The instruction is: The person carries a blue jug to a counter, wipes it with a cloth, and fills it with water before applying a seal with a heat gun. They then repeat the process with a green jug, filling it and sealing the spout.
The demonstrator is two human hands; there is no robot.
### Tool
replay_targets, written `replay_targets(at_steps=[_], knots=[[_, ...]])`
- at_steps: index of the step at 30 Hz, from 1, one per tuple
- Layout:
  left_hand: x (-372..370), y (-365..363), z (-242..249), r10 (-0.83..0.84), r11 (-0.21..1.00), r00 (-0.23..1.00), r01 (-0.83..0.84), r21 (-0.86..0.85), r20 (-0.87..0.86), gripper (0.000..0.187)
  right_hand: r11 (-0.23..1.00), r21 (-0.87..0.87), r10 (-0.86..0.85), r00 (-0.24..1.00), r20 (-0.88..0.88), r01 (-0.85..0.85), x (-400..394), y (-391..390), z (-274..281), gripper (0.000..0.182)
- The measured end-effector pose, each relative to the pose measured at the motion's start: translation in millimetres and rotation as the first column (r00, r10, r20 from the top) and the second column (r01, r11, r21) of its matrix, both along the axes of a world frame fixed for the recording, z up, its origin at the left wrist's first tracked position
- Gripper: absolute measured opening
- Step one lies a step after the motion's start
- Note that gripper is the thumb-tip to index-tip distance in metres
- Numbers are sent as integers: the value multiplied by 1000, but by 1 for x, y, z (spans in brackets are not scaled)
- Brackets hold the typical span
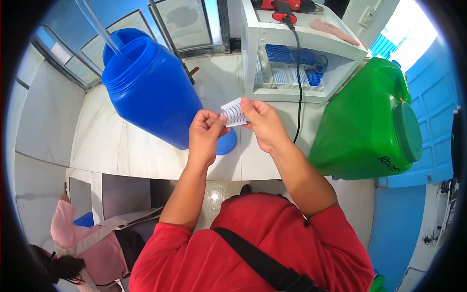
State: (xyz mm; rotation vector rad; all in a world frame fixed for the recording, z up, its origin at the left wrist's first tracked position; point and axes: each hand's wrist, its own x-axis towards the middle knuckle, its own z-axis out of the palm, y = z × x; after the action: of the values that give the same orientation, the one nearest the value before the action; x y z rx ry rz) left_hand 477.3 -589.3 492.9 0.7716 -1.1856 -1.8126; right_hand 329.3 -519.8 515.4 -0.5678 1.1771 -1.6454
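Note:
A small white sheet with rows of dark print [233, 114] is held up above the counter, between my two hands. My left hand [207, 130] pinches its left edge between thumb and fingers. At its right edge, my right hand [265, 124] grips it with the thumb on top and the fingers beneath. Partly hidden behind my left hand and the sheet, a round blue lid [226, 142] lies on the tiled counter [146, 155]. An open blue jug [151, 92] stands just left of my left hand.
A green container [360, 121] with a round cap stands at the right. A white shelf [309, 39] holds small baskets, with a red and black tool [287, 7] on top; its black cable [298, 82] hangs down to the counter. A person in pink [90, 243] is at lower left.

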Motion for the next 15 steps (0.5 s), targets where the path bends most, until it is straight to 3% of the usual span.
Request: replay_targets(at_steps=[2,5,7,8,9,10,12,14,15], knots=[[1,-5,-11,6,999,998,-4,-40,55,11,997,62,-51,998,-27,52,-2,0,-4,37],[1,-7,-15,-79,994,987,88,-60,137,11,999,5,48,995,-85,-48,0,-4,-20,35],[-1,-7,-10,-124,947,992,110,303,27,16,986,115,143,957,-254,-117,-1,-8,-19,37],[-1,-8,-14,-131,948,991,119,295,22,16,988,107,134,956,-261,-109,-2,-10,-11,37],[0,-9,-22,-72,967,996,55,248,61,20,998,4,-47,793,-607,62,-4,-12,-2,38],[2,-9,-27,-10,981,995,-8,196,95,23,971,-155,-227,491,-841,183,-5,-13,16,40],[8,-7,-31,22,982,993,-43,186,115,22,858,-476,-505,146,-851,194,-37,-31,69,47],[17,-3,-37,38,994,979,-57,91,200,24,790,-562,-566,-60,-822,245,-98,-69,118,57],[19,2,-32,46,994,971,-68,86,234,25,779,-464,-457,-125,-881,422,-128,-95,139,62]])
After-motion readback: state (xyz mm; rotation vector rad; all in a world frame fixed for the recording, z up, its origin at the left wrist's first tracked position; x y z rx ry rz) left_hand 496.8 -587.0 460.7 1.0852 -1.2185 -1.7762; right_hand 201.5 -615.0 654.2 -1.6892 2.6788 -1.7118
